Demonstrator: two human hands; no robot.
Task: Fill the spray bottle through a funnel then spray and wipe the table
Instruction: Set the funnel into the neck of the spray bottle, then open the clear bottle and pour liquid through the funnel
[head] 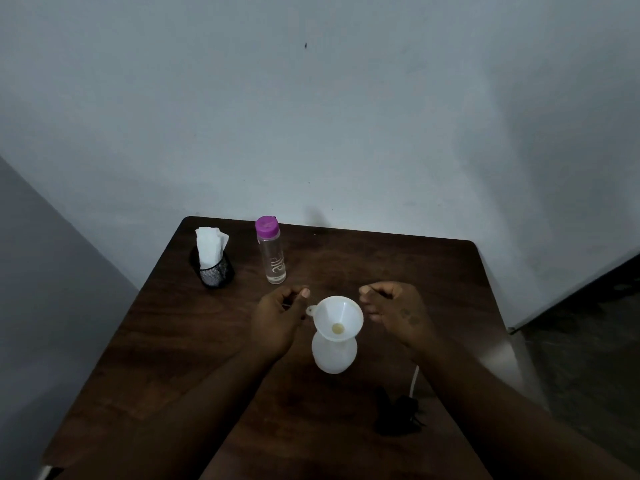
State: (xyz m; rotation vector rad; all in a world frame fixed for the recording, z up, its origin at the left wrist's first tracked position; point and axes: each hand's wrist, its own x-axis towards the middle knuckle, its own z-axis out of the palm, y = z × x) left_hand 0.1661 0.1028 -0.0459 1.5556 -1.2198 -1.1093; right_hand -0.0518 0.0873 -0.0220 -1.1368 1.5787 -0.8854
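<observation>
We cannot make out the dark object (398,415) lying on the counter (173,323) nearer to us than the white spray bottle (334,355). A white funnel (338,317) sits in the spray bottle's neck. Beyond it stands a clear bottle (273,252) with a purple cap, and further left a black mesh cup (215,270) holds white tissues (210,247). Our left hand (278,320) and right hand (394,311) flank the funnel, fingers loosely curled, gripping nothing.
</observation>
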